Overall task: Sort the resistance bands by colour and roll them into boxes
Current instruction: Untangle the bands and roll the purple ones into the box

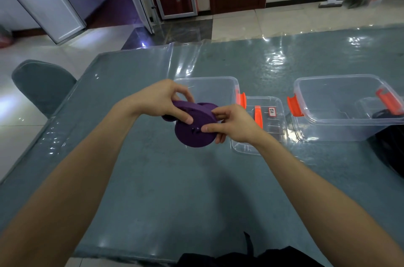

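Observation:
A purple resistance band [192, 135], wound into a flat roll, is held above the table in front of a clear plastic box [205, 87]. My left hand [162, 101] grips the roll's upper left side, thumb on its face. My right hand [231, 124] pinches its right edge, thumb pressed on the face. A second clear box [341, 107] with orange latches stands to the right and holds a black band [381, 113] at its far corner.
A clear lid [271, 120] with an orange clip and a label lies between the two boxes. Black material [391, 150] lies at the table's right edge. A grey chair [43, 87] stands left of the table. Glossy plastic sheet covers the grey tabletop [175, 190].

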`<action>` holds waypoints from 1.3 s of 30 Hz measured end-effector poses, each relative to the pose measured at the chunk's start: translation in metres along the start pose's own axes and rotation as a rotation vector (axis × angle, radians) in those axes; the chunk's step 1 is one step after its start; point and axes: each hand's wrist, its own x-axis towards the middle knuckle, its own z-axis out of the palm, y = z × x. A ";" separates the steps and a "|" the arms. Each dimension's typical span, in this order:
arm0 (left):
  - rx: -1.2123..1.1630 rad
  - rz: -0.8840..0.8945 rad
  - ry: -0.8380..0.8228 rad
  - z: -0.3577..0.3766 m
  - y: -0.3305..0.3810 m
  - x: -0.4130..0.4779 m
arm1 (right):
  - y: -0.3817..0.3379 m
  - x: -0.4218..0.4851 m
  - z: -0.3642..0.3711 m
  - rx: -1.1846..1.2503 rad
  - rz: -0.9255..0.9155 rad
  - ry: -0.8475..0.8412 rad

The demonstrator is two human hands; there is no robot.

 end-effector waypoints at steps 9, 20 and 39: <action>-0.653 0.064 0.335 0.035 -0.021 0.002 | 0.007 -0.001 -0.008 0.313 0.040 0.106; -0.970 -0.010 0.561 0.044 -0.045 0.019 | 0.007 0.024 0.000 0.402 0.107 0.143; -0.829 -0.015 0.350 0.033 -0.077 0.100 | 0.013 0.093 -0.021 0.368 0.340 0.380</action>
